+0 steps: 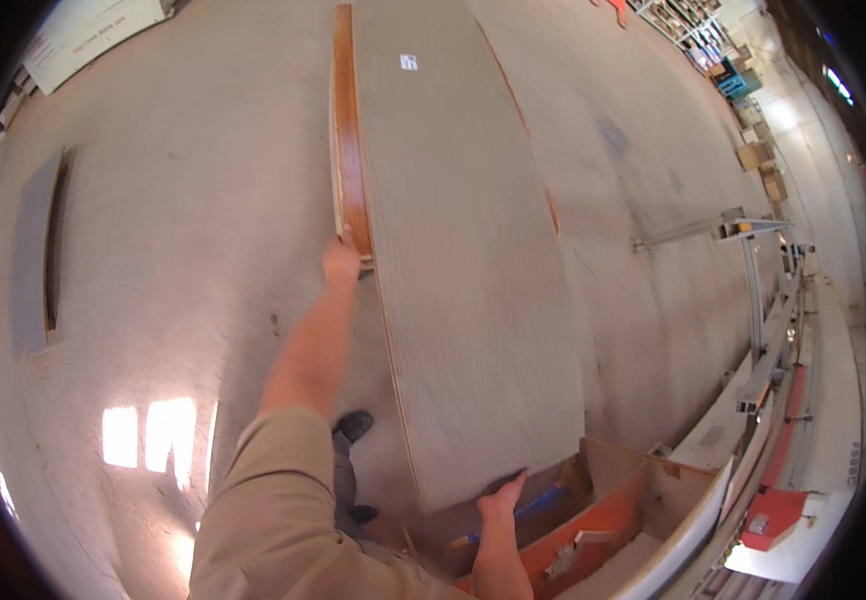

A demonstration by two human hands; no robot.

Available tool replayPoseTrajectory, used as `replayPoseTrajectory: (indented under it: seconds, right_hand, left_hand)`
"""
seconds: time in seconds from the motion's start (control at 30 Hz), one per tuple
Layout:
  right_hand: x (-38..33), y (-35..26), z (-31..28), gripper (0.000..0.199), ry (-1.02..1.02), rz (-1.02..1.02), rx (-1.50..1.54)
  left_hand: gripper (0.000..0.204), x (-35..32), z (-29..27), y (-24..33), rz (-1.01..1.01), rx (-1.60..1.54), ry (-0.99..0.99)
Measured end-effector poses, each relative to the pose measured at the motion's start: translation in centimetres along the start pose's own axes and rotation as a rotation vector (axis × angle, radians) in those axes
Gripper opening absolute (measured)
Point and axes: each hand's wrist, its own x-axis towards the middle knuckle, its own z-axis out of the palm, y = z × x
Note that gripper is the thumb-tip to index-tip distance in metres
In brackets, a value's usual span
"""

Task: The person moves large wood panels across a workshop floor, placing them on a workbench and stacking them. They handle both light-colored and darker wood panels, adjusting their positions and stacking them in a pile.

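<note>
Grey, long flat wooden panel [463, 250] runs near to far above the concrete floor [183, 220], left hand [342, 262] clamped on its left orange-brown edge, right hand [501, 497] gripping its near end.

Long grey flat wooden panel [463, 260] held over concrete floor [183, 230]: left hand [341, 262] gripping edge at ten o'clock, right hand [502, 497] at six.

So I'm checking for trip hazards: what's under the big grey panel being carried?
Under the grey panel only bare concrete floor shows around its edges, plus a wooden box by its near corner. Whatever lies directly beneath is covered.
</note>
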Motion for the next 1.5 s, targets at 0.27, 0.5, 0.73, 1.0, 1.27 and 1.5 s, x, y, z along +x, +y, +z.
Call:
replayPoseTrajectory:
  seconds: [0.27,0.5,0.73,1.0,1.27,1.5]
  right_hand:
    - [7.3,-15.7,0.5,0.053,0.302,-1.077,-1.029]
    - [11.2,-19.3,10.3,0.048,0.15,-0.978,-1.555]
    - [9.2,-19.2,8.2,0.047,0.184,-1.022,-1.506]
    - [9.1,-19.0,5.5,0.049,0.202,-1.044,-1.593]
    - [11.8,-20.0,4.1,0.048,0.136,-0.952,-1.602]
    - [11.5,-22.4,2.4,0.038,0.09,-1.07,-2.041]
  left_hand:
    - [0.054,-18.1,-2.8,-6.0,0.352,-0.002,-0.092]
    - [0.06,-27.7,-2.0,-7.0,0.085,-0.333,-0.266]
    - [0.064,-29.8,-1.4,-8.0,-0.125,-0.344,-0.231]
    - [0.061,-32.6,-1.2,-11.0,-0.105,-0.309,-0.235]
    - [0.049,-32.1,-0.4,-12.5,-0.247,-0.372,-0.285]
    - [0.041,-34.7,-2.2,-7.9,-0.267,-0.352,-0.27]
